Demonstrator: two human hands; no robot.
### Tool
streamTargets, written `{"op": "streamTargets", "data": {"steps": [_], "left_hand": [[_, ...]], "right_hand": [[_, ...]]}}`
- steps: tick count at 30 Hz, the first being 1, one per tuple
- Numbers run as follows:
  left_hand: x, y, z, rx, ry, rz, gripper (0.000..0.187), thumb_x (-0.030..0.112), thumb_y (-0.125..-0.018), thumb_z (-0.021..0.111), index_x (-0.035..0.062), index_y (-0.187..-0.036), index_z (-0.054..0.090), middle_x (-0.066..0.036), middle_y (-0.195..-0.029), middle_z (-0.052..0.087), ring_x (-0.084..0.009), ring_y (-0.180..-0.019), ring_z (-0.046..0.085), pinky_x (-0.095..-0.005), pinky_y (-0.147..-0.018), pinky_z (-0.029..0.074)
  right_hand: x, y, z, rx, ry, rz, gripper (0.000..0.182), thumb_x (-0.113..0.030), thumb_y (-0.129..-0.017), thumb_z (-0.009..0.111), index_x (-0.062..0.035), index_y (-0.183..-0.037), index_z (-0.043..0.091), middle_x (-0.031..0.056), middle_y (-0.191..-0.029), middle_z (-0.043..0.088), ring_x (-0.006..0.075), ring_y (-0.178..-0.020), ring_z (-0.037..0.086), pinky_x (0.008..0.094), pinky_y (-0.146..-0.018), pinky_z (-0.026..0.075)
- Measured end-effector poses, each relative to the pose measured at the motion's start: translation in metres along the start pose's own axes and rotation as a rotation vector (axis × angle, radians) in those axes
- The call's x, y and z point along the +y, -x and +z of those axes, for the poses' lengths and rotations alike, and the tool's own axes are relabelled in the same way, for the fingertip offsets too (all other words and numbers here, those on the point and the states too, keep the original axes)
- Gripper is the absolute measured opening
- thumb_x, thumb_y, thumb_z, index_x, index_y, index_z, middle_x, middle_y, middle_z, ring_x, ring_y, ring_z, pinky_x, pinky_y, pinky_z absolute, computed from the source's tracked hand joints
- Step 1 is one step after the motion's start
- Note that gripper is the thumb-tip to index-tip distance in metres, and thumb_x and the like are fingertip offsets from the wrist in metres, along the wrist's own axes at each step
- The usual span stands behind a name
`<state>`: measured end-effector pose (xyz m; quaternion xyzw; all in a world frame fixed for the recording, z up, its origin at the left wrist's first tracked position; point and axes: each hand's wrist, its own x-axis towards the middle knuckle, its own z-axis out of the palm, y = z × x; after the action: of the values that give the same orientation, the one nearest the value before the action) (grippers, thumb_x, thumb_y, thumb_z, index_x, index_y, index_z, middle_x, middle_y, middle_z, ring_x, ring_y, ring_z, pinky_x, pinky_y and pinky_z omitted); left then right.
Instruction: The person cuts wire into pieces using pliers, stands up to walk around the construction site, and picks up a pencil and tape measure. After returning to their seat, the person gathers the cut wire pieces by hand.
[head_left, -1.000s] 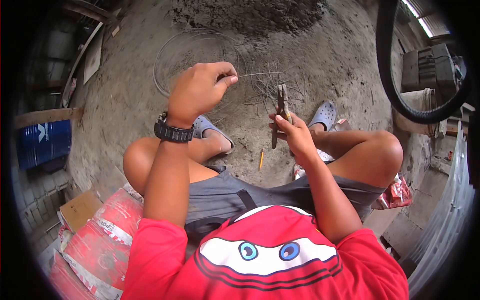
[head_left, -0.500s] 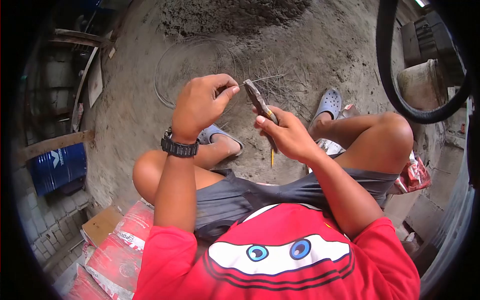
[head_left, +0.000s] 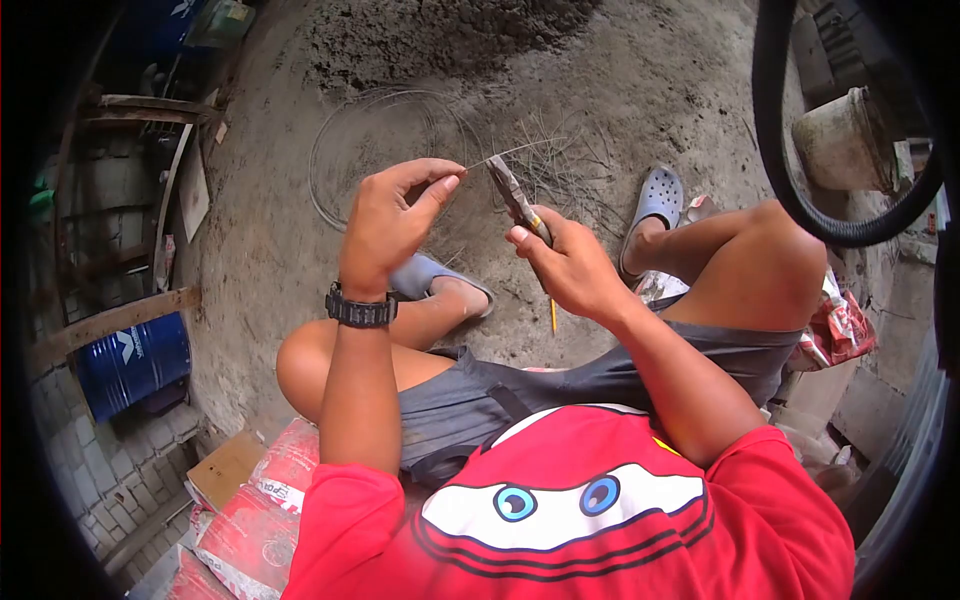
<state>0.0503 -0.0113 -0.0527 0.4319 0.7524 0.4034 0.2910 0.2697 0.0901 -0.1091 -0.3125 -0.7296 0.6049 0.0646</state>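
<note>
My left hand (head_left: 395,220) pinches one end of a thin metal wire (head_left: 530,146) between thumb and forefinger. The wire runs rightward past the jaws of the pliers (head_left: 507,184), its far end sticking out over the ground. My right hand (head_left: 572,262) is wrapped round the handles of these pliers, jaws pointing up and to the left. One handle tip is yellow and shows below the hand. Behind my hands, a heap of short cut wires (head_left: 560,165) lies on the ground beside a loose wire coil (head_left: 325,150).
A mound of dark, wet-looking mix (head_left: 450,40) lies ahead. To the left are a blue drum (head_left: 135,362) and a wooden beam (head_left: 120,325). Red printed sacks (head_left: 250,535) and a cardboard box (head_left: 225,470) sit at lower left. A dirty bucket (head_left: 845,145) stands at right, behind a hanging black hose (head_left: 775,120).
My left thumb and forefinger have straightened into a flatter pinch, drawn slightly left of the pliers. The wire tilts more visibly upward. The view has shifted a little.
</note>
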Motion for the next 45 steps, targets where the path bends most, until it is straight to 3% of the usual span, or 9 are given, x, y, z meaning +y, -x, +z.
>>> {"op": "streamTargets", "data": {"steps": [8,10,29,32,34,36,38,41,45], "left_hand": [[0.002,-0.001,0.002,-0.067,0.046,-0.035,0.019,0.010,-0.101,0.070,-0.0008,-0.115,0.078,-0.002,-0.101,0.078,-0.0068,-0.093,0.068,-0.0234,-0.083,0.052],[0.002,-0.001,0.002,-0.067,0.060,-0.027,0.019,0.010,-0.101,0.070,-0.0011,-0.115,0.078,-0.003,-0.101,0.078,-0.0070,-0.094,0.068,-0.0234,-0.083,0.053],[0.001,-0.001,0.001,-0.056,-0.015,-0.040,0.018,0.010,-0.101,0.071,-0.0006,-0.113,0.079,-0.002,-0.099,0.078,-0.0054,-0.089,0.066,-0.0229,-0.079,0.053],[0.003,-0.002,-0.001,-0.066,-0.010,-0.050,0.018,0.010,-0.101,0.071,-0.0007,-0.113,0.078,-0.003,-0.101,0.078,-0.0066,-0.090,0.067,-0.0234,-0.081,0.053],[0.003,-0.001,-0.001,-0.072,-0.004,-0.063,0.018,0.011,-0.101,0.071,-0.0007,-0.113,0.078,-0.004,-0.102,0.078,-0.0076,-0.091,0.068,-0.0239,-0.082,0.054],[0.004,-0.001,0.002,-0.038,0.166,0.053,0.017,0.012,-0.101,0.072,0.0010,-0.112,0.079,0.001,-0.094,0.075,-0.0035,-0.082,0.062,-0.0217,-0.070,0.048],[0.013,0.003,0.000,-0.056,0.266,0.032,0.018,0.012,-0.101,0.073,0.0013,-0.113,0.078,0.001,-0.098,0.076,-0.0041,-0.084,0.062,-0.0219,-0.071,0.049],[0.020,0.012,-0.002,-0.132,0.491,-0.007,0.019,0.013,-0.101,0.073,0.0019,-0.116,0.078,0.000,-0.104,0.077,-0.0050,-0.086,0.063,-0.0225,-0.073,0.050],[0.020,0.015,-0.004,-0.191,0.559,-0.017,0.021,0.013,-0.101,0.073,0.0016,-0.119,0.077,0.000,-0.107,0.078,-0.0062,-0.087,0.064,-0.0234,-0.073,0.050]], "right_hand": [[-0.004,0.001,-0.004,-0.015,0.019,0.035,0.041,-0.037,-0.106,0.062,-0.0018,-0.128,0.065,0.0057,-0.086,0.068,0.0140,-0.078,0.061,0.0343,-0.072,0.050],[-0.008,0.003,-0.003,0.024,-0.037,0.014,0.034,-0.031,-0.106,0.059,0.0019,-0.112,0.063,0.0254,-0.084,0.066,0.0465,-0.084,0.064,0.0523,-0.076,0.047],[-0.003,0.002,-0.002,0.052,-0.084,0.019,0.033,-0.030,-0.105,0.060,0.0022,-0.113,0.064,0.0255,-0.084,0.065,0.0475,-0.087,0.065,0.0529,-0.079,0.048],[0.004,0.000,0.000,0.057,-0.117,-0.011,0.035,-0.033,-0.106,0.061,0.0006,-0.111,0.066,0.0204,-0.080,0.068,0.0380,-0.079,0.069,0.0467,-0.073,0.051],[-0.004,0.002,-0.006,-0.137,-0.397,0.228,0.039,-0.035,-0.110,0.059,-0.0006,-0.128,0.065,0.0048,-0.093,0.069,0.0117,-0.078,0.067,0.0282,-0.067,0.055],[-0.012,0.007,-0.011,-0.245,-0.668,0.244,0.040,-0.037,-0.110,0.059,-0.0014,-0.127,0.064,0.0057,-0.095,0.069,0.0135,-0.077,0.068,0.0288,-0.067,0.056],[-0.006,0.010,-0.011,-0.435,-1.058,0.239,0.043,-0.042,-0.110,0.058,-0.0024,-0.125,0.061,0.0095,-0.096,0.070,0.0210,-0.074,0.072,0.0329,-0.063,0.059],[-0.005,0.024,-0.011,-0.701,-1.485,0.192,0.046,-0.045,-0.111,0.053,-0.0027,-0.126,0.060,0.0119,-0.093,0.070,0.0229,-0.073,0.072,0.0361,-0.060,0.061],[0.006,0.022,-0.010,-0.836,-1.554,0.145,0.047,-0.044,-0.112,0.051,-0.0029,-0.133,0.058,0.0136,-0.099,0.072,0.0247,-0.080,0.074,0.0400,-0.068,0.063]]}}
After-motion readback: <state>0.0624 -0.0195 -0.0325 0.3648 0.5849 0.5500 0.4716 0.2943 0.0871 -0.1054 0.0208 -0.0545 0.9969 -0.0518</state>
